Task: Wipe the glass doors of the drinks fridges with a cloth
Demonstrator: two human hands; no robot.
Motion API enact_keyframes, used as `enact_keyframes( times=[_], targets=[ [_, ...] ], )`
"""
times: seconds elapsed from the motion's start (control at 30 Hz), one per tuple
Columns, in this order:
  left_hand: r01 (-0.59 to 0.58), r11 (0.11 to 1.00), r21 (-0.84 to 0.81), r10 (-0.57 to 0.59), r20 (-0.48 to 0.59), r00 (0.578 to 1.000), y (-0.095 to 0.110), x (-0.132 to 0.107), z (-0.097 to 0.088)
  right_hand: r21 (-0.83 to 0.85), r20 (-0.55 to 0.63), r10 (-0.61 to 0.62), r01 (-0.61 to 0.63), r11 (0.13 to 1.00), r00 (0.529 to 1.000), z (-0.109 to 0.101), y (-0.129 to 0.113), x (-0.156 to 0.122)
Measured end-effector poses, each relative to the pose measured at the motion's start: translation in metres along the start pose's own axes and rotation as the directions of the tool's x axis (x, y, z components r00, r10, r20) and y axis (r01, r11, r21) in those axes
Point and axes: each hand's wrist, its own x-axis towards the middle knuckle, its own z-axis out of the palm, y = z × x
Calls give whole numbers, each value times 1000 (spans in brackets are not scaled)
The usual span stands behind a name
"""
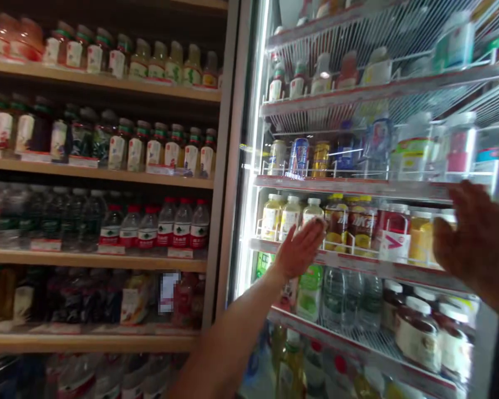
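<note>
My left hand point(301, 248) reaches to the lit fridge, its fingers stretched out and nothing seen in them. Behind the fingers is a row of drinks with pale-labelled bottles point(291, 213) and yellow-capped brown tea bottles point(360, 221). Whether the fingertips touch a bottle I cannot tell. My right hand point(472, 230) is raised at the fridge's right side, blurred, with its thumb apart from the fingers and no object visible in it. A red bottle with a white label point(395, 235) and an orange-yellow bottle point(419, 235) stand to its left.
Wire fridge shelves point(378, 188) with front rails carry drinks above and below my hands. Dark bottles with white caps point(418, 332) stand lower right. Left of the fridge frame point(224, 166), wooden shelves point(95, 257) hold red-capped bottles point(149, 227) and juices point(125, 144).
</note>
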Motion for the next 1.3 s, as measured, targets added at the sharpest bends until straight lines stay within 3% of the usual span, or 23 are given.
enact_keyframes(
  times=[0.03,0.1,0.2,0.27,0.3,0.33,0.37,0.43,0.47,0.53,0.57,0.6,0.67,0.73,0.8,0.83,0.9,0.97,1.0,1.07,1.17,1.23,1.3],
  targets=[
    [10,1000,8,-10,-5,1000,-8,-5,-1,27,56,-15,14,1000,998,5,-10,-4],
    [154,988,35,-152,-41,988,-38,-18,-3,69,128,-21,12,998,992,12,-24,-12],
    [479,875,65,-468,-141,873,-85,-38,-6,51,124,-1,-6,999,992,17,-28,-19],
    [583,811,54,-562,-206,801,-92,-46,-3,42,124,-15,10,999,992,18,-25,-20],
    [587,808,45,-565,-222,795,-86,-47,0,41,122,-23,19,999,992,18,-24,-20],
    [560,828,36,-539,-226,811,-74,-47,3,43,117,-31,26,999,993,19,-23,-20],
    [487,873,28,-471,-211,857,-59,-47,5,47,108,-34,29,998,994,19,-22,-20],
    [248,968,21,-244,-130,961,-28,-47,7,55,92,-34,29,998,995,20,-22,-20],
    [109,994,17,-107,-83,991,-17,-48,6,60,86,-33,28,998,996,20,-22,-19],
    [-101,995,10,101,-10,995,-12,-50,1,67,80,-42,37,997,996,20,-21,-20],
    [-137,991,14,137,1,991,-18,-51,-2,70,82,-49,43,997,995,19,-20,-21],
    [-118,993,21,118,-8,993,-27,-51,-6,71,88,-55,49,996,995,18,-19,-23],
    [72,996,57,-66,-102,993,-49,-50,-11,68,110,-72,65,996,991,17,-18,-30],
    [341,937,82,-314,-237,919,-60,-47,-13,46,124,-134,129,991,983,16,-19,-39],
    [476,876,84,-435,-291,852,-49,-42,-10,43,150,-214,210,977,965,16,-23,-48],
    [431,898,86,-395,-270,878,-37,-40,-9,55,167,-238,232,971,957,16,-25,-51],
    [147,987,65,-134,-168,977,-13,-37,-6,93,201,-234,219,971,951,15,-28,-55],
    [-85,996,27,87,-107,990,-1,-35,-6,107,216,-199,180,978,956,11,-26,-56],
    [-115,993,15,115,-103,988,-2,-33,-7,100,212,-183,165,981,960,8,-23,-56],
    [31,999,20,-28,-153,988,-13,-30,-8,83,191,-152,138,987,970,0,-14,-55],
    [322,946,50,-300,-248,921,-22,-25,-4,74,167,-145,135,988,975,-10,-3,-57],
    [289,956,54,-272,-205,940,-12,-23,0,68,160,-179,170,983,971,-12,-1,-60],
    [42,999,11,-40,-106,994,3,-22,1,57,166,-210,203,978,964,-11,-4,-63]
  ],
)
